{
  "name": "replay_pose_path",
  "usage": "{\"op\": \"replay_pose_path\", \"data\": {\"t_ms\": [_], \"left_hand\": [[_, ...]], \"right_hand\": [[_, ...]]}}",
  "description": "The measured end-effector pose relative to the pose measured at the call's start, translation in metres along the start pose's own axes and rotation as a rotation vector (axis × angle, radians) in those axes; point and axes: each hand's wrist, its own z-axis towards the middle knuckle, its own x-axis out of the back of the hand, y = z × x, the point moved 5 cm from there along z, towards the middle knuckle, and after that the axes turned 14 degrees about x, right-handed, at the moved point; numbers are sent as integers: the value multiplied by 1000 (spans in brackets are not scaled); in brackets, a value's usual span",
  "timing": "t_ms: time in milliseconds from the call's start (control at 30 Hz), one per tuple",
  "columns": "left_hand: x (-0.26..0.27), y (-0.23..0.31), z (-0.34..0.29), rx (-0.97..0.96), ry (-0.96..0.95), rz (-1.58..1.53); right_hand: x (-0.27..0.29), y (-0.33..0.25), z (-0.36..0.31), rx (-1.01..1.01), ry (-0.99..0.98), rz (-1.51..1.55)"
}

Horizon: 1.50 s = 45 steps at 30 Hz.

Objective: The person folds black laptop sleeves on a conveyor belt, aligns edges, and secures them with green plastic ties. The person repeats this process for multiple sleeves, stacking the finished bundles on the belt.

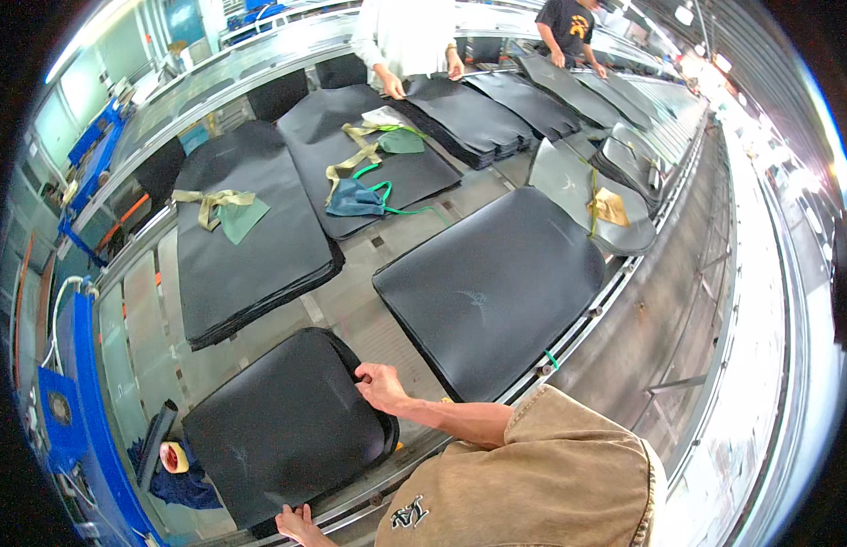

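Observation:
A stack of black, round-cornered flat sheets lies before me on the slatted conveyor table. My right hand is closed on the sheets' edge at the right side, where the layers fan slightly apart. At the near edge, my left hand pinches the sheet border near its corner; part of this hand is cut off by the frame's lower edge. Just right of my right hand rests another black sheet stack, untouched, with a pale scuff on top.
A tape roll, a dark tube and dark blue cloth lie at left. Farther stacks carry straps and green cloth pieces. Two people handle sheets at the far side. A metal rail edges the table.

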Motion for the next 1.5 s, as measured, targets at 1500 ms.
{"op": "replay_pose_path", "data": {"t_ms": [1500], "left_hand": [[-20,-40,15,252,-235,-500]], "right_hand": [[12,2,3,-203,-261,46]]}}
